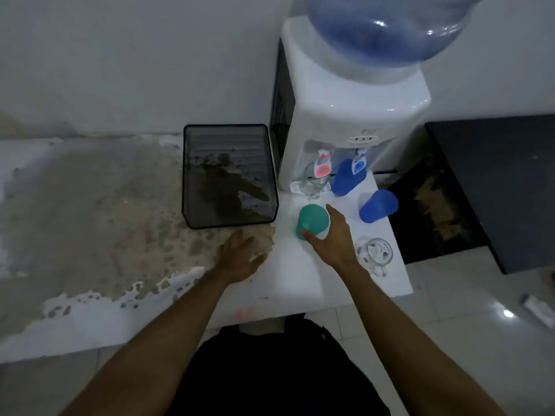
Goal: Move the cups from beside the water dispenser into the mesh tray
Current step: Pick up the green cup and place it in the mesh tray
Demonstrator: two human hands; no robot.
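A black mesh tray [192,205] stands on the counter left of the white water dispenser [354,115], with nothing in it. A green cup [312,219], upside down, sits in front of the dispenser, and my right hand [333,238] wraps around it with thumb and fingers on its sides. Two blue cups stand upside down: one [345,181] under the blue tap, one [378,205] further right. A clear glass [312,183] is under the red tap and a clear glass mug [375,253] sits near the right edge. My left hand [240,259] rests flat, fingers apart, below the tray.
The counter [90,220] left of the tray has worn, peeling paint. A white board [300,280] under the cups ends at the right, with tiled floor [465,310] and a dark cabinet [495,181] beyond. A large blue bottle [387,28] tops the dispenser.
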